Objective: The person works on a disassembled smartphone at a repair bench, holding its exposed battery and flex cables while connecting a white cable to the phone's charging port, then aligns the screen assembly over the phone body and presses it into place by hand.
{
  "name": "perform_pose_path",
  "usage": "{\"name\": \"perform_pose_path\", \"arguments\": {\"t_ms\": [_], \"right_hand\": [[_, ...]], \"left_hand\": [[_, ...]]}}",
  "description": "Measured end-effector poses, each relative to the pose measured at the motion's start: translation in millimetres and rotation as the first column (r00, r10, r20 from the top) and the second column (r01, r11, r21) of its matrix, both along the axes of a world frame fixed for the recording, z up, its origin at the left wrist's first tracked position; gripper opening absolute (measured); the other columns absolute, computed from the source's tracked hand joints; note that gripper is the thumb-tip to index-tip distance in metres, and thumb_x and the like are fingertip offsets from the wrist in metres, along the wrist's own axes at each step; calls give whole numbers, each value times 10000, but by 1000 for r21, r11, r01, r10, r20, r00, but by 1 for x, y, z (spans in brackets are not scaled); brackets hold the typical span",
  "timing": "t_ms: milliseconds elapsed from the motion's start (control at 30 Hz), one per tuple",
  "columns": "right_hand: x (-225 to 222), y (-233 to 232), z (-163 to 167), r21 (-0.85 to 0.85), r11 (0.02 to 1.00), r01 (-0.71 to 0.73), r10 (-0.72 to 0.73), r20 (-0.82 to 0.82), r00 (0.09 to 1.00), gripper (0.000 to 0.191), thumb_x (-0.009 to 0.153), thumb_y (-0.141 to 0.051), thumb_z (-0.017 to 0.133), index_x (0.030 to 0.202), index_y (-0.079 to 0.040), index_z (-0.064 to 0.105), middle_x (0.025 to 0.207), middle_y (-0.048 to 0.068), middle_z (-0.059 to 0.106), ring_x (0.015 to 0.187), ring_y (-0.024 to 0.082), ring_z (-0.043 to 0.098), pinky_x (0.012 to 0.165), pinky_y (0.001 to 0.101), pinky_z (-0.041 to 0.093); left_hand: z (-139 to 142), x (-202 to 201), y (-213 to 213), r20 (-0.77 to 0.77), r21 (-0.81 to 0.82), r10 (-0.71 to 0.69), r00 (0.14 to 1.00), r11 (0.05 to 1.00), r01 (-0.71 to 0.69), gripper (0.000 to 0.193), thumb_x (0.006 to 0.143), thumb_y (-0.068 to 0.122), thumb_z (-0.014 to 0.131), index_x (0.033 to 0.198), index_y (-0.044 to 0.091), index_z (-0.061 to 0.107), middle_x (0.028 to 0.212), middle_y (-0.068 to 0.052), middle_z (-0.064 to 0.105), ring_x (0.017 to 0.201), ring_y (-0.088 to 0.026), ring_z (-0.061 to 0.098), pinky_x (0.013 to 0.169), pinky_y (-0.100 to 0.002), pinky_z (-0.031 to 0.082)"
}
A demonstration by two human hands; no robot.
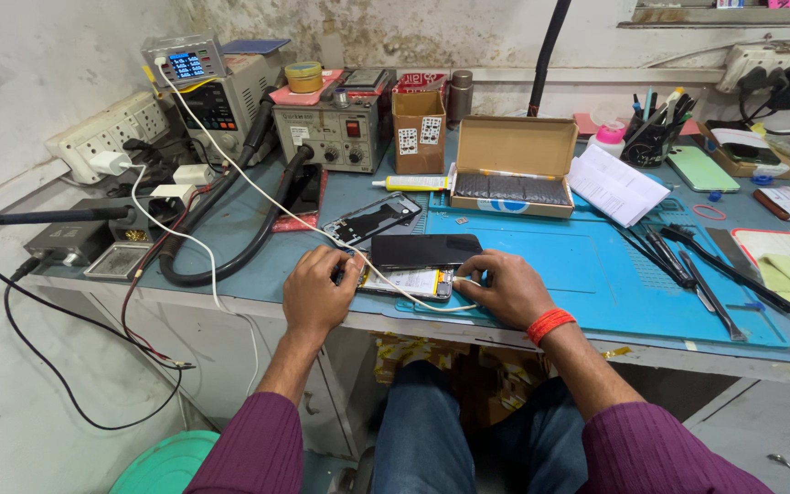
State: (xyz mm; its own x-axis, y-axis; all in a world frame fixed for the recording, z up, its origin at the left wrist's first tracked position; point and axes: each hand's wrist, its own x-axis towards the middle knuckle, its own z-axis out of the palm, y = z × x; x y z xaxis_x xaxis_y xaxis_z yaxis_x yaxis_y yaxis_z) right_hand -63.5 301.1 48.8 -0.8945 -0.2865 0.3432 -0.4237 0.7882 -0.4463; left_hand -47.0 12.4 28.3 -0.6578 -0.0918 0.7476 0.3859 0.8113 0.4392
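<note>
An opened smartphone lies near the bench's front edge, its dark screen panel folded up and back above the body. My left hand grips the phone's left end. My right hand rests on its right end, fingertips on the frame. A white cable runs from the power supply at the back left down across the bench and curls under the phone. A removed phone back cover sits just behind.
A blue work mat covers the bench. An open cardboard box stands behind the phone, papers to its right. Tweezers and tools lie right. A hot-air station, power supply and black hoses crowd the left.
</note>
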Motion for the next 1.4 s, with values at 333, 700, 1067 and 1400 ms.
{"name": "perform_pose_path", "arguments": {"t_ms": [333, 700, 1067, 1400], "right_hand": [[0, -5, -2, -14, 1000, -7, 7, -7, 1000, 252, 836, -383, 779, 952, -161, 809, 878, 66, 719, 739, 238, 680, 688, 392, 552], [0, -5, -3, 0, 1000, -4, 4, 2, 1000, 252, 840, -386, 775, 949, -162, 807, 878, 60, 716, 742, 232, 685, 690, 391, 553], [1, -6, -1, 19, 1000, 6, -6, 11, 1000, 246, 846, -394, 772, 945, -172, 812, 875, 50, 716, 749, 219, 686, 687, 389, 557], [1, -5, -2, -4, 1000, -6, 6, -1, 1000, 251, 837, -385, 776, 946, -163, 811, 862, 56, 714, 728, 228, 677, 679, 385, 552]], "left_hand": [[-4, 1, -5, -13, -3, 12, 1000, 1000, -12, 203, 895, 265, 701, 806, 87, 740, 807, -36, 673, 797, -254, 662, 663, -425, 516], [-4, 2, -5, -8, -1, 9, 1000, 1000, -9, 236, 905, 293, 707, 797, 85, 739, 803, -34, 674, 803, -250, 663, 662, -424, 515], [-4, 1, -5, 10, 3, 13, 1000, 1000, -13, 221, 901, 285, 699, 812, 90, 749, 807, -31, 676, 802, -244, 663, 661, -421, 517], [-4, 1, -4, 22, 0, 16, 1000, 1000, -16, 233, 905, 298, 699, 811, 91, 752, 812, -34, 678, 811, -252, 659, 664, -427, 513]]}}
